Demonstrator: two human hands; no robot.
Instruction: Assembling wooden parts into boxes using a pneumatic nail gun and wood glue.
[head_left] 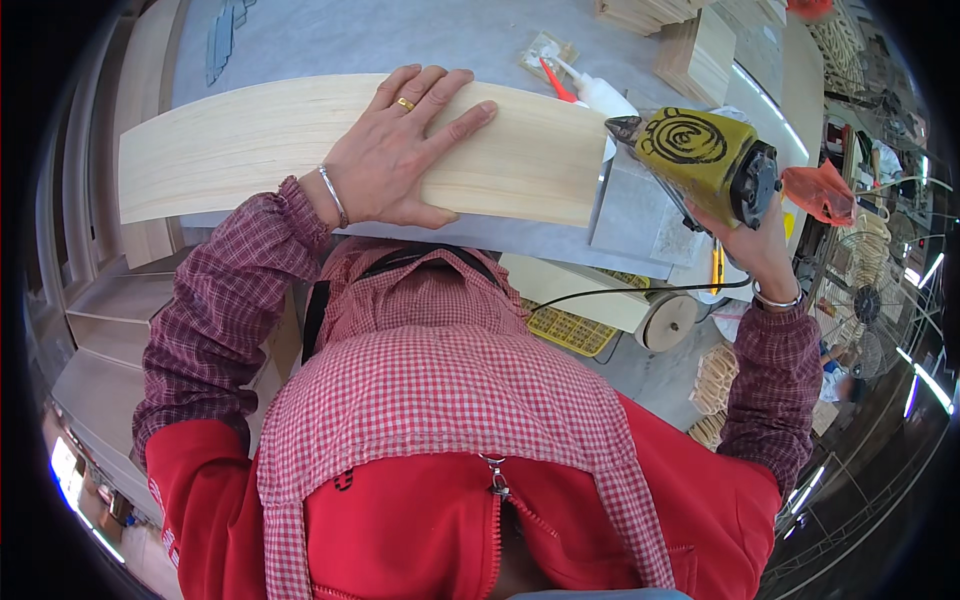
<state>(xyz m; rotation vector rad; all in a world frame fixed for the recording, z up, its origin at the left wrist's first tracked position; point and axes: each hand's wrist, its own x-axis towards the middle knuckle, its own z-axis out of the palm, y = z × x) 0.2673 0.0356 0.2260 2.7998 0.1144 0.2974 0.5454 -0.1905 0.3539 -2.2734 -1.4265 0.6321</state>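
A long pale wooden board (250,145) lies across the worktable in front of me. My left hand (400,150) rests flat on its middle, fingers spread and thumb toward the near edge. In my right hand (758,245) is a yellow pneumatic nail gun (700,140) with a dark spiral drawn on its side. Its black nose points left, close to the board's right end; whether it touches the wood I cannot tell. A thin dark air hose runs from the area of the gun's handle toward my waist.
Beyond the board lie a white squeeze bottle (605,97) and grey nail strips (222,45). Stacked wooden panels (697,55) stand at the far right. A red plastic bag (820,193) and a fan (865,300) are to the right. Below the table is a yellow crate (570,330).
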